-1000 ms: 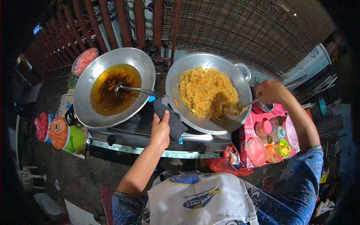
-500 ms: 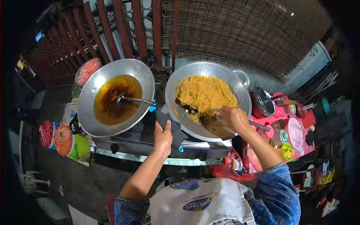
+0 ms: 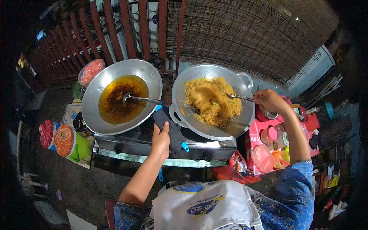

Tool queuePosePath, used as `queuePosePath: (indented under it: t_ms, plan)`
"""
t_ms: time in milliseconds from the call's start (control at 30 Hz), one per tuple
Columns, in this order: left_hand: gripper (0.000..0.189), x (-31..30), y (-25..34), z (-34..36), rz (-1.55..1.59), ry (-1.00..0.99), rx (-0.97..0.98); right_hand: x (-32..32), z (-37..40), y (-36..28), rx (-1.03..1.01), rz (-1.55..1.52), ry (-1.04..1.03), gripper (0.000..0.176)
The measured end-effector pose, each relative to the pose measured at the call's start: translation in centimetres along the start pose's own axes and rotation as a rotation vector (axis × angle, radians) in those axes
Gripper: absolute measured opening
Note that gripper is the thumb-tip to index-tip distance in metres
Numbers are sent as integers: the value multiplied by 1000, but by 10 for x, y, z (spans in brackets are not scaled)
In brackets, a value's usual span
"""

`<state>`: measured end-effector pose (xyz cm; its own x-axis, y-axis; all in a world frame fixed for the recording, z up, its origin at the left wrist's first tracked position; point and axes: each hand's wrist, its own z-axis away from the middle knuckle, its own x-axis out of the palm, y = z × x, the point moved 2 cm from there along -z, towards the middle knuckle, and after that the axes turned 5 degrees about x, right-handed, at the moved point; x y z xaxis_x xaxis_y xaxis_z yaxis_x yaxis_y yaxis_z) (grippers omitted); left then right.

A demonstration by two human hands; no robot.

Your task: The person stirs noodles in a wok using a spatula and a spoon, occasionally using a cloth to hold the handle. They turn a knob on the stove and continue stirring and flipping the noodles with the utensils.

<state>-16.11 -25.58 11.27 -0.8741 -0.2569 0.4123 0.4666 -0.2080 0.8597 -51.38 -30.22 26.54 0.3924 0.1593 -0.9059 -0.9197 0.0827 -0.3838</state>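
On the right half of the stove [image 3: 130, 142], toward its back edge, sits a metal wok [image 3: 209, 132] with a heap of noodles [image 3: 212, 109] in it, blurred as if being tossed. The two hands are well apart. The right hand [image 3: 270, 101] is closed round the handle of a spatula [image 3: 243, 98], whose head is among the noodles; a lift that is too quick could fling strands over the far rim or down onto the stove.

The left hand [image 3: 161, 140] grips a dark cloth [image 3: 174, 134] at the stove's front edge, thumb on top, other fingers hidden. The cloth lies just beside the wok's near handle [image 3: 179, 118]; whether it touches is unclear. If the wok is unsupported there, a hard push could turn or tip it.

On the stove's left half, a second wok [image 3: 90, 109] holds dark oil [image 3: 122, 111], and a ladle [image 3: 142, 99] leans across its rim. The ladle's handle reaches toward the cloth, so a sideways jerk of the left hand might knock it and splash oil. Cloth sagging near a burner could also scorch.
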Motion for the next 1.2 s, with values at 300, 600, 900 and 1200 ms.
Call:
queuePosePath:
  t_ms: [300, 600, 900, 1200]
  plan:
    - [58, 14, -32, -32, -133, -94, -15, -7, 12, -33, 1, 717, -427, 16]
    - [49, 23, -21, -20, -247, -7, 31, 169, -28, -4, -10, 364, 264, 13]
    - [41, 20, -15, -11, -121, -48, -5, 112, 4, -6, 63, 194, 355, 16]
    - [41, -18, 9, 22, 60, 36, 44, 99, 2, 22, 50, -145, 227, 14]
